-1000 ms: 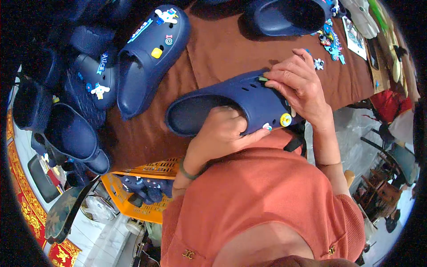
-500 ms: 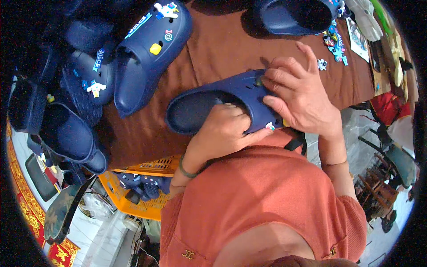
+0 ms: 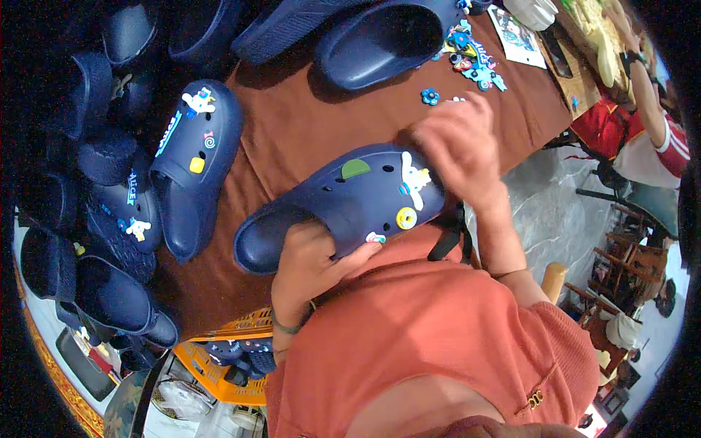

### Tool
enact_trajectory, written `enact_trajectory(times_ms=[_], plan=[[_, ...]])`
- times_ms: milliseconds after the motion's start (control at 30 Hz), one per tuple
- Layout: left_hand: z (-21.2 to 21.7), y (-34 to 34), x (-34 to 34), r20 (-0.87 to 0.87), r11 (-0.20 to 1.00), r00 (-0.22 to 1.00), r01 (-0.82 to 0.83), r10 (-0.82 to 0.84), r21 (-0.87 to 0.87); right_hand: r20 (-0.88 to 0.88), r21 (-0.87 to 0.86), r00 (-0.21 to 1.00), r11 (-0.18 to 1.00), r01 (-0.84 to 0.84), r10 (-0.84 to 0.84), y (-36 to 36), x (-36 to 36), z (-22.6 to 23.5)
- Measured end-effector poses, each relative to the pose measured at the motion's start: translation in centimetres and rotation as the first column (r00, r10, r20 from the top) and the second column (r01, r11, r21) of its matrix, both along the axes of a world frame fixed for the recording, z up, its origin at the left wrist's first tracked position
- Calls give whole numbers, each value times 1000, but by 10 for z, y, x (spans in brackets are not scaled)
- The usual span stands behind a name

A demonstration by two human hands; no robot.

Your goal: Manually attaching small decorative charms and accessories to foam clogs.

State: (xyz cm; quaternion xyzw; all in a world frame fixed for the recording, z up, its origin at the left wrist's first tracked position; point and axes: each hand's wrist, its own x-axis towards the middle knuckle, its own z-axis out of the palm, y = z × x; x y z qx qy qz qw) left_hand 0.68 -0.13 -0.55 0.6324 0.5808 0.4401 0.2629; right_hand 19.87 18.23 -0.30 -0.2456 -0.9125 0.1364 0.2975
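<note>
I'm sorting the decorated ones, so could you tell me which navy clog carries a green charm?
The clog held in the left hand, with the right hand at its toe. The decorated clog beside it shows no green charm.

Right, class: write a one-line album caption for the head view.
Left hand grips a navy clog studded with charms; right hand at its toe.
</note>
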Motion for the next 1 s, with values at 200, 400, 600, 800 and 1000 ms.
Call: enact_trajectory(times_ms=[200,400,600,800,1000], plan=[[-3,-1,0,5,1000,1000,6,-6,-5,52,-17,933,934,357,-356,47,47,-22],[-1,-5,-3,-140,999,989,35,-40,-41,182,59,948,966,253,-260,47,44,-39],[-10,-3,-3,-246,983,969,23,22,181,-87,-47,969,972,230,-233,34,30,-21],[-10,-7,-4,-148,1000,989,1,3,27,-179,-312,983,950,-19,-39,-11,-13,19],[-9,-6,-4,11,1000,1000,9,-9,14,-18,-128,933,925,-358,359,-25,-62,23]])
